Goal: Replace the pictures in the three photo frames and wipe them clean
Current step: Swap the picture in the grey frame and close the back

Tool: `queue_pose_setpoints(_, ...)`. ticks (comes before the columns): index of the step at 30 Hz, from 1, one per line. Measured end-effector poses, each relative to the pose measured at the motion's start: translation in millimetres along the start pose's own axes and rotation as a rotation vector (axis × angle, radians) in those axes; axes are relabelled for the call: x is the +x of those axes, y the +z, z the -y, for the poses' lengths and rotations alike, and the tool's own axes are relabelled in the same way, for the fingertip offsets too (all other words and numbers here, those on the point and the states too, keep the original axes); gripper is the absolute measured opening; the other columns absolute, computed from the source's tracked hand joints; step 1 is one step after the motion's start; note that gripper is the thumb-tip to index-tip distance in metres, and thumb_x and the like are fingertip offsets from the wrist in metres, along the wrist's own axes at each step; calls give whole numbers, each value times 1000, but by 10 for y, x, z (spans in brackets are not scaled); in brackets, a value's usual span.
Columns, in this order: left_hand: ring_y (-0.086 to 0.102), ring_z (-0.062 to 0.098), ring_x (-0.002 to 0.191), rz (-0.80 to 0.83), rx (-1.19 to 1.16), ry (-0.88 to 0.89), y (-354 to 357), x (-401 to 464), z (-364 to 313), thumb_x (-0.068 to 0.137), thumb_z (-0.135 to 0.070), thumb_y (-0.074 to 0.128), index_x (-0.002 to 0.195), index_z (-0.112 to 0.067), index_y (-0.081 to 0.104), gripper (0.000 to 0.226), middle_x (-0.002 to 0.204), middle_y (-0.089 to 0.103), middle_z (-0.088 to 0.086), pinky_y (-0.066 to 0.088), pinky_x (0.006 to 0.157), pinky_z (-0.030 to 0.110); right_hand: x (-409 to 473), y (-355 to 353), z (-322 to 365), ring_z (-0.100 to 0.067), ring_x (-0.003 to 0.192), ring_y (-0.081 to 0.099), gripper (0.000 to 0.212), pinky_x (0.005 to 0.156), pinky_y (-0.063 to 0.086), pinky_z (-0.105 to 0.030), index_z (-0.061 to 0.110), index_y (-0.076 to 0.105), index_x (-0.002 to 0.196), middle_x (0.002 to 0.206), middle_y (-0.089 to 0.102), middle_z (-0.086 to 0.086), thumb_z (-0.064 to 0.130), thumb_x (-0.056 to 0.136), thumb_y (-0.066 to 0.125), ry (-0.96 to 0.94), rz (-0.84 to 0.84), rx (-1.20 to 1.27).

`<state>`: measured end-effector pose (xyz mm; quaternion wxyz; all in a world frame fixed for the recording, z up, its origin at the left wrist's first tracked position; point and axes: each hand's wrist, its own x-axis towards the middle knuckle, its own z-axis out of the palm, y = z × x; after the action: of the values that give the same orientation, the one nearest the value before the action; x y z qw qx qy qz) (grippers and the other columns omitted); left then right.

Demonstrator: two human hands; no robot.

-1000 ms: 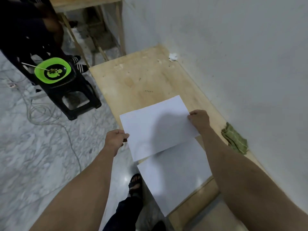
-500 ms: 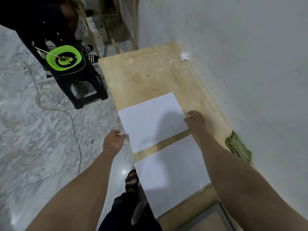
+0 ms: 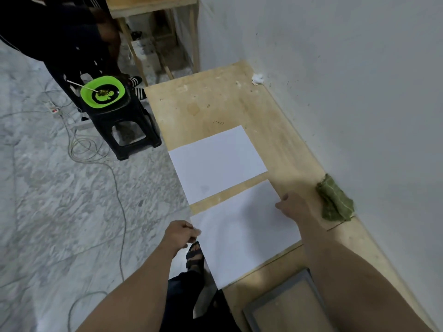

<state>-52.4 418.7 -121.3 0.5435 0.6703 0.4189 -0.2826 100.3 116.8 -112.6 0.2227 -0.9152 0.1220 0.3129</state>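
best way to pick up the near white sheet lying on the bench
Pinch the near sheet at its left edge, coming from the floor side. It lies flat on the bench, but that edge overhangs, so fingers can slip underneath. The left hand is already there.

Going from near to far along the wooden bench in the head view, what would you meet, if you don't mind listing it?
Grey photo frame → near white sheet, with both hands at its edges → far white sheet → small white crumpled scrap at the far corner by the wall.
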Motion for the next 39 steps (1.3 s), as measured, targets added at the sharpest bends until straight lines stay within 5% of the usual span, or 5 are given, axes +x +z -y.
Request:
queue_pose_setpoints(4,63,21,61,-61,-97,19,60,-88,-47,83,-1,76,73,-7,55,24,77,65,11,45,57,29,-133,85,-63,-29,89,54,13,74,39,-34,6,55,82,86,54,-10,18,86,58,26,13,150)
queue_pose_setpoints(8,66,19,64,-70,-140,28,33,-173,-83,84,-4,75,78,-5,63,13,73,68,13,51,63,29,-234,78,-138,-34,95,60,25,72,37,-33,-6,62,101,87,44,-7,12,84,64,61,7,387)
queue_pose_setpoints(9,66,19,65,-69,-147,34,16,-198,-86,84,-5,75,79,-5,65,12,74,68,12,51,65,29,-244,56,-177,-34,95,60,28,72,39,-33,-8,62,104,131,50,-18,12,84,66,73,1,448)
queue_pose_setpoints(21,66,21,75,30,-100,236,171,-516,-538,87,-11,74,91,-4,69,9,89,72,8,52,71,31,-756,-336,-985,-41,103,65,37,89,53,-54,-3,63,112,111,69,-21,19,83,72,170,127,947)
queue_pose_setpoints(39,57,22,67,324,452,475,2116,-1312,-81,87,4,67,80,0,64,9,78,62,12,49,57,20,-3368,583,-2986,-31,85,62,24,72,51,-41,-4,62,103,104,65,-19,10,85,70,642,-358,1355)
